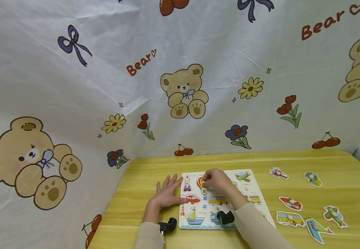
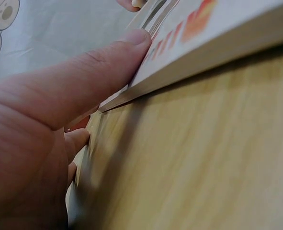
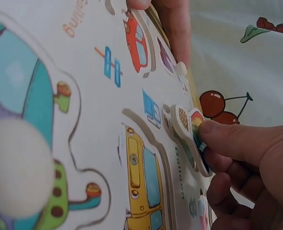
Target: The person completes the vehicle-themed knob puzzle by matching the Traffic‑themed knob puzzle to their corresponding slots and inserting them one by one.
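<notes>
A white wooden puzzle board with vehicle pictures lies on the table. My right hand pinches a hot-air balloon puzzle piece at the board's upper left. In the right wrist view, the balloon piece tilts over its slot beside the printed word "Balloon", thumb and fingertips on it. My left hand lies spread at the board's left side. Its thumb presses the board's edge, while the other fingers rest on the table. The rocket piece and helicopter piece, both with knobs, sit in the board.
To the board's right lie several loose pieces, among them a yellow bus, a red car, a sailboat and a green plane. A bear-patterned cloth hangs behind the wooden table.
</notes>
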`<state>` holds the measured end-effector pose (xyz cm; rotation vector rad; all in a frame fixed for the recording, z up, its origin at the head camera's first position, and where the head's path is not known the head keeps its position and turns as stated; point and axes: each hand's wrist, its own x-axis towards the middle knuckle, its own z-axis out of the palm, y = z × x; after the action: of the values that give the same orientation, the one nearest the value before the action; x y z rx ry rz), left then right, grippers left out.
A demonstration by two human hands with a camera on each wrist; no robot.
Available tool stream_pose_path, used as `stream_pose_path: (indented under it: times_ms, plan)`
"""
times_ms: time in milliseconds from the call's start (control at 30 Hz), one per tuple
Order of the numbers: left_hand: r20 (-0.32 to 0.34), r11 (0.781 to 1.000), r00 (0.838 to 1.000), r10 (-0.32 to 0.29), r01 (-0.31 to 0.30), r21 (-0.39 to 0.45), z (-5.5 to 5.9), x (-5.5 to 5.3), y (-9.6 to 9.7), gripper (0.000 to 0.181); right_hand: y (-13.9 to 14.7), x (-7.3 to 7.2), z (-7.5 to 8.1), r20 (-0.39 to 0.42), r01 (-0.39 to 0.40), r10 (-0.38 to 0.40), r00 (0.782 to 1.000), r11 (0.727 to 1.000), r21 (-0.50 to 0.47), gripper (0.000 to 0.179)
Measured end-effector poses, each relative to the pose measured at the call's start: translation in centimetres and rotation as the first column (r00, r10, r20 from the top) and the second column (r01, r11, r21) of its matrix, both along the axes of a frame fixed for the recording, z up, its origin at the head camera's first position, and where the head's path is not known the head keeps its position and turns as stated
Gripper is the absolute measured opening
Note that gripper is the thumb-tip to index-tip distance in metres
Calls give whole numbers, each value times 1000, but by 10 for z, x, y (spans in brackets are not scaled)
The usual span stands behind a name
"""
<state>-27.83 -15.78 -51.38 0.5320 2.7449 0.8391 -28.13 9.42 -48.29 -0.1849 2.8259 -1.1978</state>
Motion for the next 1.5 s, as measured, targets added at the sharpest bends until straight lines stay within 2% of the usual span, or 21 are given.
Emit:
stream_pose_path:
  times_ms: [233,733,967,1500]
  plan:
    - [-8,1000,1000,-1,1,-1,-3,-2,0,96,-2,-2,-3,-6,3,-3,1000,1000,13,7]
    - [-7,1000,1000,4,-4,-12,1,0,0,95,-9,-6,-7,-6,13,-13,1000,998,66,9]
    - [-11,1000,1000,2,-2,-20,0,0,-1,95,-9,-8,-8,5,15,-15,1000,998,61,10]
    - [-6,1000,1000,10,-10,-4,0,-1,1,94,-7,-2,-4,3,-14,14,1000,995,95,6]
